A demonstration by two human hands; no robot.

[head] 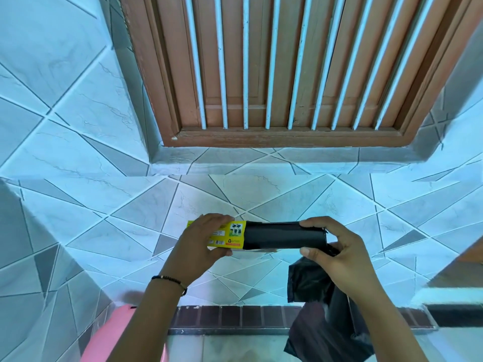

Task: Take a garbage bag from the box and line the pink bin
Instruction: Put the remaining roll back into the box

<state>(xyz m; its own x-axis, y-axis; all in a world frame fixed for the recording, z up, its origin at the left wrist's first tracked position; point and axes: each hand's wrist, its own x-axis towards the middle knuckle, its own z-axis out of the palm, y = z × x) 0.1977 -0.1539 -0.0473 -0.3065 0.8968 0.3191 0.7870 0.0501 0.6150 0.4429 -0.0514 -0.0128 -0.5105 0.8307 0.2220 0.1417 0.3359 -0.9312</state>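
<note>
Box [222, 235], yellow card, light: clamped in left hand [198, 246]. Roll [285, 235], black film, soft, slippery: pinched at its end by right hand [337, 254]; loose bag [324, 309] hangs beneath. Best gripped by free edge.

left hand [198, 246]: bare forearm, thin dark beaded bracelet [170, 280] | right hand [337, 254]: bare, nothing worn

Two hands: one left hand [201, 244] and one right hand [337, 254]. One yellow box [236, 235], one black roll of bags [285, 236], one loose black garbage bag [321, 322], one pink bin [107, 335], one beaded bracelet [170, 279], and one barred wooden window [282, 74].
</note>
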